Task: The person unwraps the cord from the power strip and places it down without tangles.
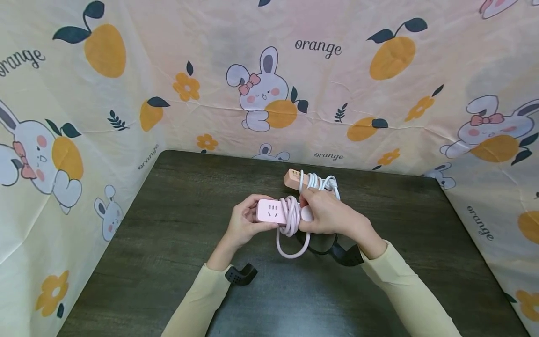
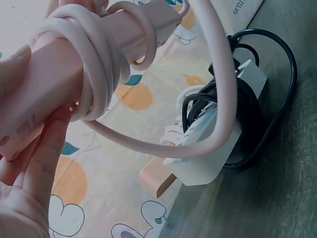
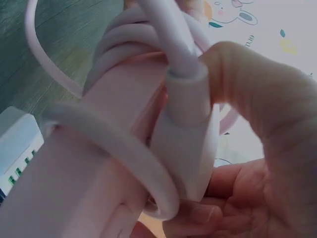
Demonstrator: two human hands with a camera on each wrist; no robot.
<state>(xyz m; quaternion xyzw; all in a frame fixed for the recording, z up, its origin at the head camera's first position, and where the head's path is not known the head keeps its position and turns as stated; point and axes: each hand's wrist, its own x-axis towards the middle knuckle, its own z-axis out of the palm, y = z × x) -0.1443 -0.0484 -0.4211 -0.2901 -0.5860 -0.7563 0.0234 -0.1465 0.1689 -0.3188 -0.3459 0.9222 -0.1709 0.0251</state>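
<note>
My left hand grips one end of a pink power strip, its sockets facing up in the head view. Several turns of its pale pink cord wrap around the middle, and a loose loop hangs toward me. At the other end my right hand pinches the cord's plug between thumb and fingers, close against the strip's side. The left wrist view shows the strip held up off the table, with one more cord turn around its far part.
Beyond my hands on the dark table lies a peach power strip wrapped in white cord. Beside it is a white power strip with black cord, mostly hidden in the head view. A patterned cloth rises around the table's edges.
</note>
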